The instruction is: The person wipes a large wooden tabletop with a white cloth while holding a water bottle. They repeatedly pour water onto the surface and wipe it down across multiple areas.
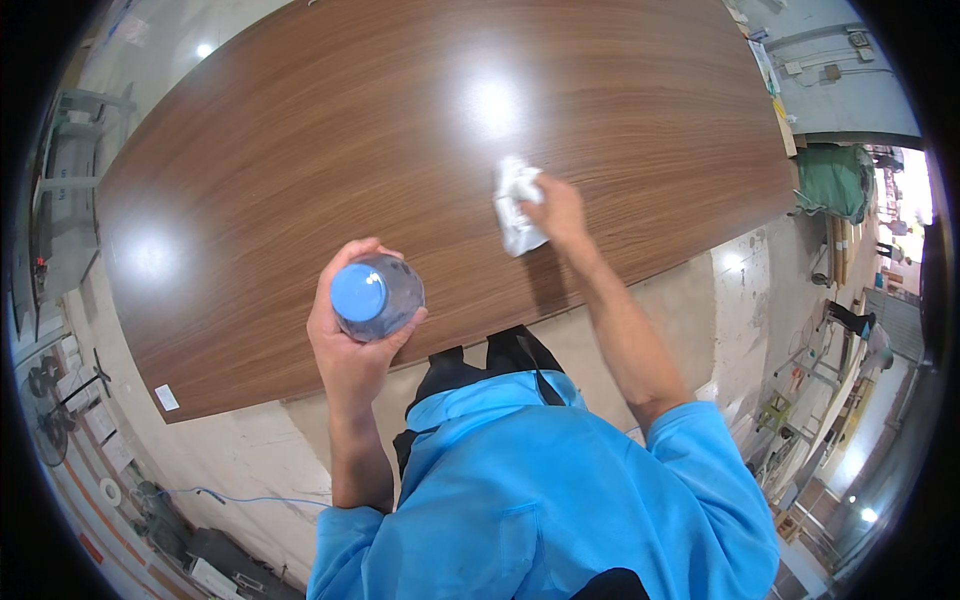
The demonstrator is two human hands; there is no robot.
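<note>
My left hand [345, 345] is wrapped round a clear plastic bottle [405, 295] with a blue cap [358, 292], held upright near the front edge of a brown wood-grain tabletop [330, 150]. Further right, my right hand [556, 212] grips a crumpled white cloth [518, 215] from its right side. The cloth appears to rest on the table surface, slightly blurred. My fingers on it are partly hidden.
A small white label [167, 397] lies at the table's near left corner. A blue cord [250, 497] runs over the floor at lower left, near a black fan [50, 410]. Green fabric [832, 182] hangs beyond the right end. Another person [876, 345] is far off at right.
</note>
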